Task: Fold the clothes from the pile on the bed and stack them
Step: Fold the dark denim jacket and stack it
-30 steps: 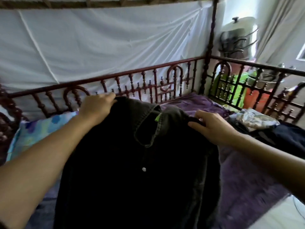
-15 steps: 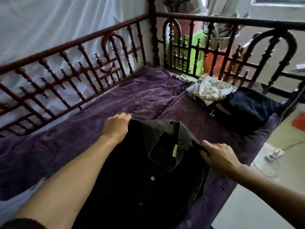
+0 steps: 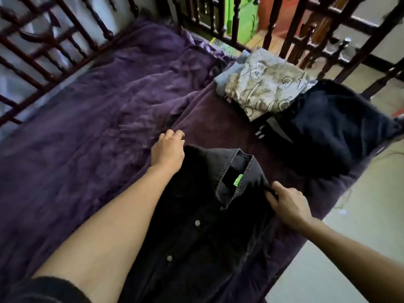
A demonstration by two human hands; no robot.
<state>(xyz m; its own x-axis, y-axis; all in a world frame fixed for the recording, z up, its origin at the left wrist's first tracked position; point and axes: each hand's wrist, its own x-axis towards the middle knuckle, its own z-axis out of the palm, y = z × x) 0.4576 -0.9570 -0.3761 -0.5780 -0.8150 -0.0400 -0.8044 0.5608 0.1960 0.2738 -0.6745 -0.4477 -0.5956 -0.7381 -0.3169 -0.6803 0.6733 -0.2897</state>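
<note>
You are laying a dark shirt (image 3: 196,226) out front-up on the purple bed (image 3: 87,127), which I judge to be the spreading step that comes before any fold. The shirt sits at 6 o'clock in your view, with its collar (image 3: 231,162) pointing toward 12 and a green label (image 3: 237,179) showing inside the neck. Your left hand (image 3: 168,149) has its grip clamped on the shoulder at 10 o'clock of the collar. Your right hand (image 3: 286,204) pinches the other shoulder at 4 o'clock of it. Up at 1 to 2 o'clock, close by the rails (image 3: 290,33), a printed grey garment (image 3: 262,84) lies touching a navy garment (image 3: 328,132), both apparently folded already. The next move probably calls for letting the shoulders down flat and smoothing the front. After that, bring the sleeves and sides inward; the lower hem is out of view.
</note>
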